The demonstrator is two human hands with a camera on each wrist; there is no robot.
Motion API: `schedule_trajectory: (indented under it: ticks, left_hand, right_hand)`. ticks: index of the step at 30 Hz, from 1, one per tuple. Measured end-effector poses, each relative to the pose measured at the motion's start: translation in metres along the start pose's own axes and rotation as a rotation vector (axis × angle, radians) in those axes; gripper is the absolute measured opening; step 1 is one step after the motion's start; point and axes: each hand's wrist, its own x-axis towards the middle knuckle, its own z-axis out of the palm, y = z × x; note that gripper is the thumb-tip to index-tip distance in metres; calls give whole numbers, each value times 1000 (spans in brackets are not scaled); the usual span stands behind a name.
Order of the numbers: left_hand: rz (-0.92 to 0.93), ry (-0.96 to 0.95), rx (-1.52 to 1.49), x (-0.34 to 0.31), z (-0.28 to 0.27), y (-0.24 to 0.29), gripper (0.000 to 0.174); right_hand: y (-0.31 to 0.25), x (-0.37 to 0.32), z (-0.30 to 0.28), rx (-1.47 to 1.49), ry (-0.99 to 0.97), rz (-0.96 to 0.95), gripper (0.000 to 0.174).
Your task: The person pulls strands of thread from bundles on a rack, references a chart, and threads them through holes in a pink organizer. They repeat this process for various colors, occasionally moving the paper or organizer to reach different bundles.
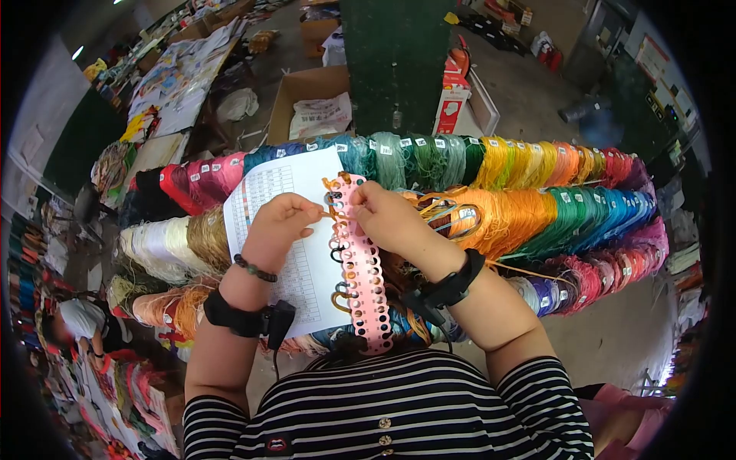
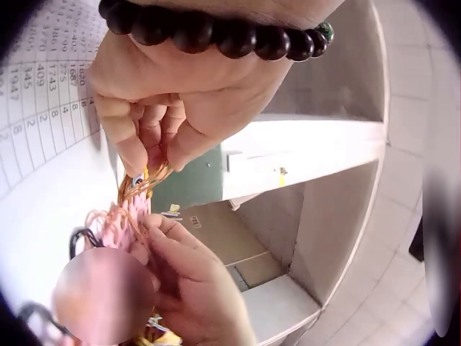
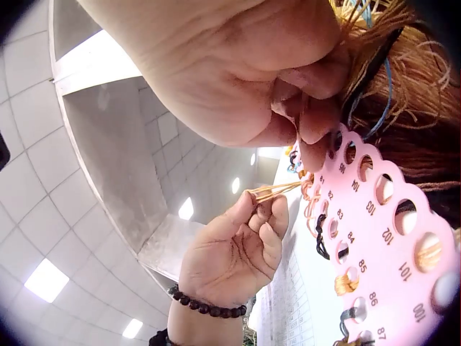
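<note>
A long pink thread card (image 1: pixel 363 280) with numbered holes along scalloped edges lies on a printed chart sheet (image 1: pixel 297 295). Small loops of orange, black and brown thread hang from several of its holes. My left hand (image 1: pixel 282 224) pinches a few strands of orange-tan thread (image 3: pixel 277 191) between thumb and forefinger, drawn taut from the card's left edge. At the card's upper end, my right hand (image 1: pixel 389 221) grips the card with curled fingers, near the hole marked 81 in the right wrist view. Its fingertips partly cover the holes there.
Rows of coloured thread skeins (image 1: pixel 514 218) with small white tags surround the sheet. Loose strands (image 1: pixel 448 215) lie beside my right hand. Beyond the skeins stand a green pillar (image 1: pixel 395 69) and a cardboard box (image 1: pixel 307 84). Another person (image 1: pixel 80 318) is at the far left.
</note>
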Motion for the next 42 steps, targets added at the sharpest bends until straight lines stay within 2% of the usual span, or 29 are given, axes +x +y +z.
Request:
schedule_trajectory:
  ticks: [2,5,8,11,14,15,17,18,19,20,23,24,25,26,28,29,32,34,35,36,37,38,40,42]
  left_hand:
    - [-97,-11,-199,-2,-2,5,11]
    - [-65,2,-145,-4,0,3,17]
    - [-15,-52,-315,-9,7,11,17]
    - [-42,-148,-427,-12,15,15,25]
    - [111,-174,-126,-11,37,11,35]
    - [158,-214,-74,-5,42,6,49]
    - [234,-238,94,-11,41,4,52]
    - [272,-252,179,-16,42,9,54]
    - [193,-258,-63,-20,41,14,59]
    - [181,-289,-134,-24,39,20,59]
    - [166,-350,-320,-40,40,36,60]
    - [232,-278,-208,-43,40,33,58]
    - [301,-205,-94,-42,39,29,56]
    - [372,-130,18,-40,36,27,54]
    - [484,180,286,-38,15,23,46]
    - [485,123,45,-36,7,26,34]
    - [217,50,-500,-45,-16,46,24]
    - [204,-56,-787,-51,-45,54,24]
    - [222,-222,-954,-50,-73,55,23]
    - [276,-261,-1083,-48,-95,59,23]
    - [258,-195,-1167,-46,-126,62,25]
    - [310,-217,-1163,-46,-149,62,24]
    - [415,399,-1027,-40,-176,68,28]
    - [322,554,-804,-38,-197,48,37]
  right_hand:
    - [3,0,3,-66,29,-42,14]
    - [1,-1,2,-79,33,-46,15]
    - [-1,-2,1,-26,28,-23,17]
    - [0,-4,1,78,17,19,12]
    - [0,-6,-5,437,-64,126,11]
    - [-2,-10,-7,524,-57,145,12]
    - [-11,-22,-15,697,-37,180,16]
    - [-10,-29,-18,518,59,92,16]
    - [-8,-38,-21,338,154,5,16]
    - [-5,-45,-25,155,247,-81,17]
    - [-3,-57,-27,429,-79,89,19]
    - [-6,-60,-27,539,-203,164,19]
    - [-9,-62,-25,643,-222,158,21]
    - [-12,-64,-28,620,-174,140,21]
    - [-21,-68,-33,580,-84,109,20]
    - [-13,-67,-32,585,-61,105,19]
    - [-10,-73,-39,365,-51,62,19]
    - [-11,-76,-46,370,-20,91,18]
    - [-12,-77,-49,373,-6,106,18]
    - [-14,-78,-52,429,13,97,18]
    - [-16,-80,-54,485,32,88,18]
    - [-16,-81,-56,541,50,80,18]
    - [-17,-84,-59,522,35,65,18]
    - [-20,-86,-60,556,26,68,18]
